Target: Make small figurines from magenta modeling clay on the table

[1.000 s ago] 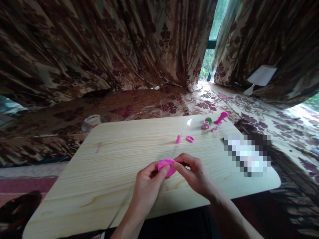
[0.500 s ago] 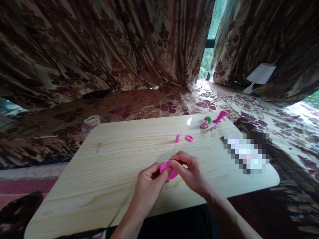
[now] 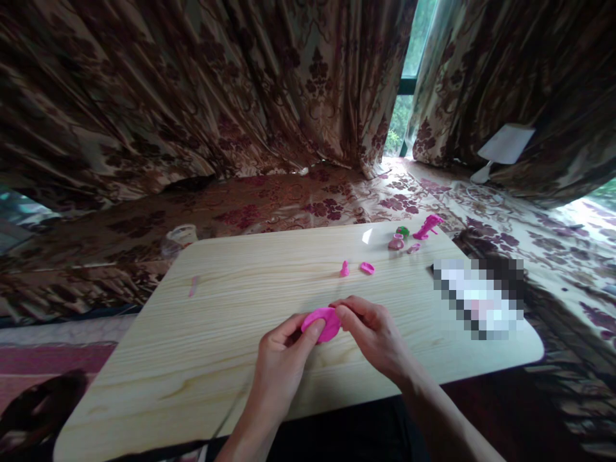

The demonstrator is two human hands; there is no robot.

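A flattened round piece of bright pink modelling clay (image 3: pixel 329 326) is held above the table between both hands. My left hand (image 3: pixel 283 350) pinches its left side, thumb on top and fingers underneath. My right hand (image 3: pixel 368 327) grips the right edge between thumb and fingertips. Beyond the hands, a small upright pink clay piece (image 3: pixel 344 269) stands on the table beside a small pink oval piece (image 3: pixel 367 268) with a hollowed look.
The wooden table (image 3: pixel 231 289) carries a pink moulded tool (image 3: pixel 427 227), a green piece (image 3: pixel 403 231), a pale pink pot-like piece (image 3: pixel 396 242) and a blurred-out object (image 3: pixel 476 301). A pink strip (image 3: pixel 193 286) lies left; a clear container (image 3: pixel 179 239) stands beyond the edge.
The pink clay has turned to show more of its flat face. My right fingers have shifted from over its top to its right edge; my left thumb rests on its face.
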